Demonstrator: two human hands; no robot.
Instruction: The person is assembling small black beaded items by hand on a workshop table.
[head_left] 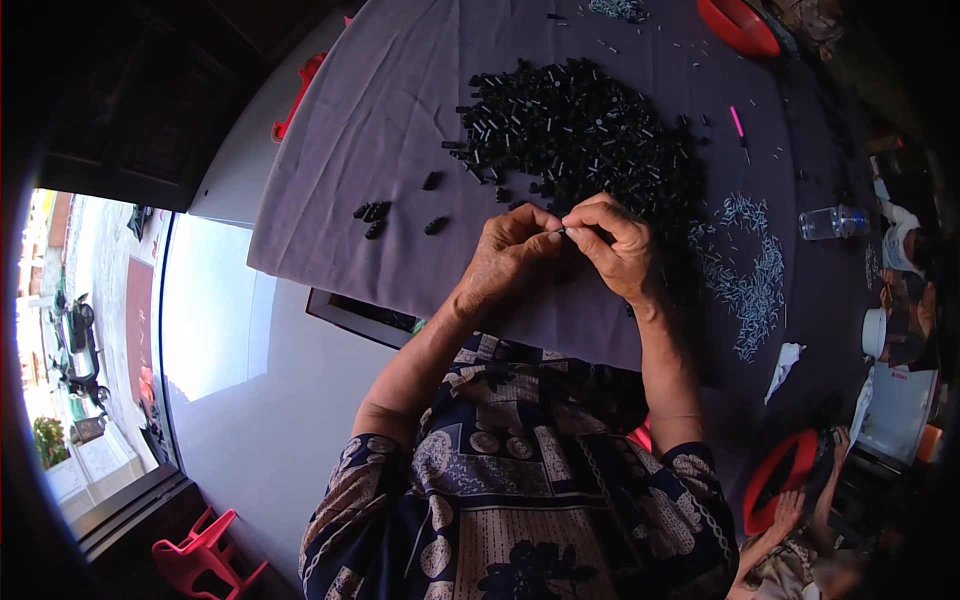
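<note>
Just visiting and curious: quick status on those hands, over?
Left hand and right hand pinched together on a small thin metal pin. Heap of black parts just beyond, pale pins to the right. Nothing blocking.

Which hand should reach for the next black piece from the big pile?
Right, probably. The right hand lies right against the pile of black pieces, while the left hand sits farther from it, both pinching a small pin between their fingertips.

A clear plastic bottle [836, 221] is seen lying on its side at table's right edge. A pink pen [738, 124] is laid nearby, w/ a crumpled white tissue [784, 364] lower down. Red bowls [737, 25] [776, 478] are placed far & near; a red stool [205, 557] is seen btm left.
</note>
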